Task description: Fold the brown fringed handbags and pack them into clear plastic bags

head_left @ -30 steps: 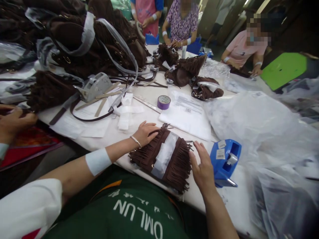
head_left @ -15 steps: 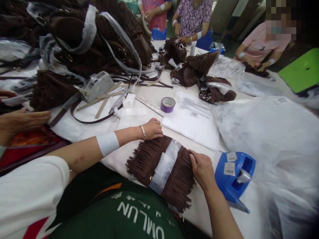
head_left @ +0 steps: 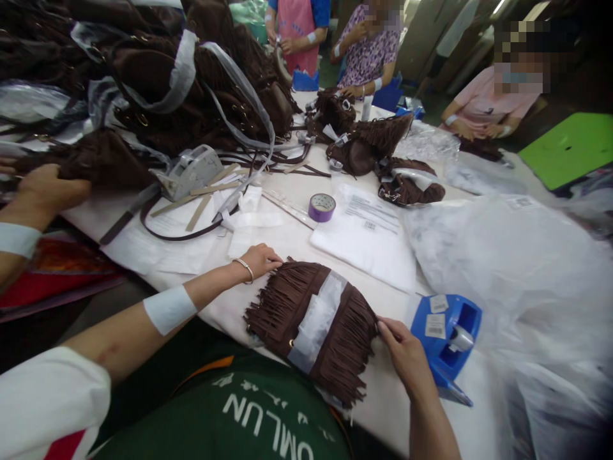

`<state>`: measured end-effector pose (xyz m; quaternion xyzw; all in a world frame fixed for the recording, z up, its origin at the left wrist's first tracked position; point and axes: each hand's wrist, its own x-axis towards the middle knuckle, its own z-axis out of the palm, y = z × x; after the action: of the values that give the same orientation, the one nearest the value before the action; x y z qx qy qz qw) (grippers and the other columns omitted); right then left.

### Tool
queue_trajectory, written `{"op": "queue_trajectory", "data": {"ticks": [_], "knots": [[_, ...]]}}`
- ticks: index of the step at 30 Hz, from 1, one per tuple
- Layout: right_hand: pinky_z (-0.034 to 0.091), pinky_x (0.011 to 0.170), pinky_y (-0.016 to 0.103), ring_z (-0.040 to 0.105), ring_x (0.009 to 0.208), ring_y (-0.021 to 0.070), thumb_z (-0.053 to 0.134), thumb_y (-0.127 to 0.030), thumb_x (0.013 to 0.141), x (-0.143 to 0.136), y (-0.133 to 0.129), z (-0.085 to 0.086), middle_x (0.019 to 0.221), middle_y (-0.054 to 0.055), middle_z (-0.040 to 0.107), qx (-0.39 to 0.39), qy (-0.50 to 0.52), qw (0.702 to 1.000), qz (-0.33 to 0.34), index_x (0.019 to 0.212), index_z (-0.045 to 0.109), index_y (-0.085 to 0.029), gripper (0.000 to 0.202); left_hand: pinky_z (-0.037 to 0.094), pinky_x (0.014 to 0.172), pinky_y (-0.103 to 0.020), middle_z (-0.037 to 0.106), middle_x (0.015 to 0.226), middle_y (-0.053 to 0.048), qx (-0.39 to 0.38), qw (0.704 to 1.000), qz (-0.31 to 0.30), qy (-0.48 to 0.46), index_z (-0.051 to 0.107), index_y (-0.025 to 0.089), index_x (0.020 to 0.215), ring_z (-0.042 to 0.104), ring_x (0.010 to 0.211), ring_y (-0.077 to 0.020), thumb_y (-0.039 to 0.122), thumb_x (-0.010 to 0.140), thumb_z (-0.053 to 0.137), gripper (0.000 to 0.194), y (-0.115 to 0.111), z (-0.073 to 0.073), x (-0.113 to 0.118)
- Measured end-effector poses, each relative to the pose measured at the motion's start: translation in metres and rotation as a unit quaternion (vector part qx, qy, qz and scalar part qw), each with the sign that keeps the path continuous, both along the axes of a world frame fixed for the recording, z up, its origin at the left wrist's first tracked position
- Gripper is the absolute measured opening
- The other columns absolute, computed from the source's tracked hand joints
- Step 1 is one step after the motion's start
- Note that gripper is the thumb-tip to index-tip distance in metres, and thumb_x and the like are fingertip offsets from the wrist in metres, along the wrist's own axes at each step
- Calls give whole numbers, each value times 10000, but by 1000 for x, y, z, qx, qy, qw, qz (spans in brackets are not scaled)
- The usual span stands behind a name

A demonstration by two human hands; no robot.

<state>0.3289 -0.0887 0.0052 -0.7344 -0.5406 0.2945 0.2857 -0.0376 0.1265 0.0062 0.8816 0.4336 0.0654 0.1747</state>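
Note:
A brown fringed bag (head_left: 352,332) lies flat on the white table in front of me, with a strip of clear plastic wrap (head_left: 316,319) across its middle. My left hand (head_left: 261,260) pinches the bag's upper left corner between its fingertips; a bracelet is on that wrist. At the right upper corner, the fingers of my right hand (head_left: 398,345) are closed on the fringe edge. The fringe hangs out on both sides of the wrapped strip.
A blue tape dispenser (head_left: 447,338) stands right of my right hand. Purple tape (head_left: 322,207) and white sheets (head_left: 368,236) lie beyond the bag. Grey dispenser (head_left: 194,172) and piled brown bags (head_left: 191,89) are left. A co-worker's hand (head_left: 52,188) reaches in; clear plastic bags (head_left: 502,268) lie right.
My left hand has moved left along the bag's upper edge to its corner. My right hand has shifted slightly right and down. The co-worker's hand at left now holds a brown bag.

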Motion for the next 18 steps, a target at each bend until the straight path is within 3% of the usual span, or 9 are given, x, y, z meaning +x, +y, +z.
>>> {"op": "queue_trajectory", "data": {"ticks": [2,5,7,10,13,16,18], "knots": [[438,973,458,590,1083,256,465,-470,880,7,2,8,1128,90,661,-27,-11,1000,4,1096,660,-207,392,475,719,-260,731,849,-3,-5,1000,-10,24,743,275,888,637,802,-177,425,819,522,276,6,7,-8],[380,1017,513,540,1147,301,467,-451,878,1,18,18,1177,160,623,3,-154,987,-44,1152,633,-134,451,469,778,-308,728,912,-40,23,999,-8,36,737,243,914,641,845,-210,406,823,521,285,17,28,-1],[351,1046,503,471,1226,301,463,-452,886,-22,35,20,1270,186,557,72,-220,971,-65,1238,568,-101,508,427,894,-368,710,997,-67,68,997,-15,18,715,206,983,620,936,-231,354,860,494,292,23,42,21],[317,1085,451,323,1349,260,437,-441,915,-70,56,13,1417,131,435,142,-240,960,26,1367,435,-140,543,332,1017,-408,690,1055,-63,99,992,-75,-22,692,186,1025,583,1023,-228,276,886,505,249,30,53,78],[244,1113,470,263,1383,256,402,-388,942,-106,64,0,1465,63,380,142,-275,944,116,1398,397,-207,490,334,1021,-387,677,1075,-62,56,989,-137,-12,686,195,1036,562,1054,-220,237,884,537,217,40,43,140],[204,1124,463,266,1384,248,376,-375,954,-114,62,-10,1479,32,353,135,-293,940,112,1417,362,-233,485,415,933,-325,670,1056,-78,26,986,-166,8,685,187,1029,572,1022,-220,228,816,637,222,56,21,187],[201,1126,447,262,1386,239,373,-381,955,-112,61,-12,1486,14,337,135,-296,939,110,1423,348,-241,489,445,884,-313,649,1071,-102,11,986,-166,18,671,163,1038,575,1009,-238,260,732,724,325,69,8,205]]}}
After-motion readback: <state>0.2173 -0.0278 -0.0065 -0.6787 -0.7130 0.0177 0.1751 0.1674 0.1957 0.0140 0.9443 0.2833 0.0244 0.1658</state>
